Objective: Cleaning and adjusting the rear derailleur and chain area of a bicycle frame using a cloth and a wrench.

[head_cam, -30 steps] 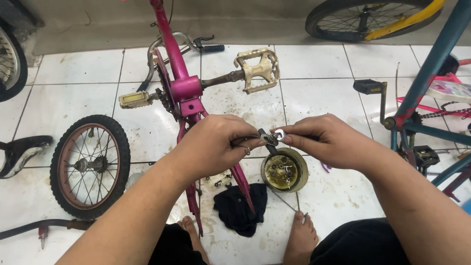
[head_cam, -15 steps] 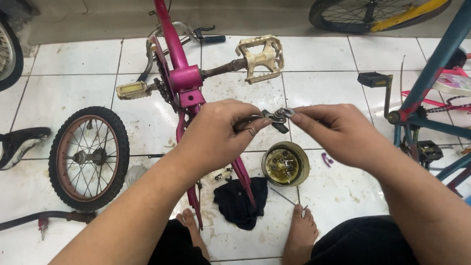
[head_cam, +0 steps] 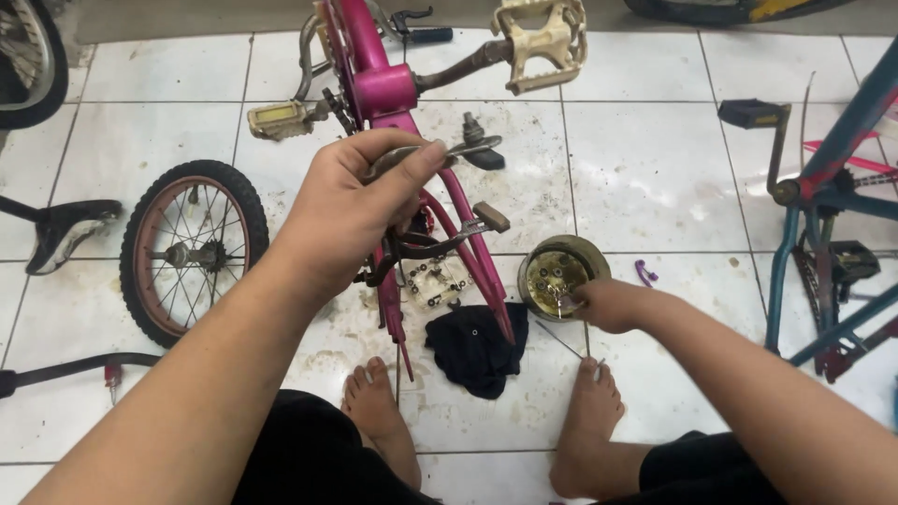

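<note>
My left hand (head_cam: 351, 210) is raised over a pink bicycle frame (head_cam: 379, 84) and grips a slim metal tool (head_cam: 458, 148) that points right. My right hand (head_cam: 608, 304) is low on the floor, its fingertips at the rim of a round brass-coloured tin (head_cam: 559, 273) holding small metal parts. What the right fingers pinch is too small to tell. The frame lies on white tiles with cream pedals (head_cam: 543, 37) at its cranks. My bare feet (head_cam: 589, 411) rest below the frame.
A small spoked wheel with a black tyre (head_cam: 192, 248) lies at the left beside a black saddle (head_cam: 61, 229). A black rag (head_cam: 477, 346) sits under the frame. A blue bicycle frame (head_cam: 832, 187) stands at the right. A small purple piece (head_cam: 644, 273) lies near the tin.
My hands have parted. The right hand dropped from the tool down to the tin on the floor. The left hand stays raised with the tool, and the view has moved closer.
</note>
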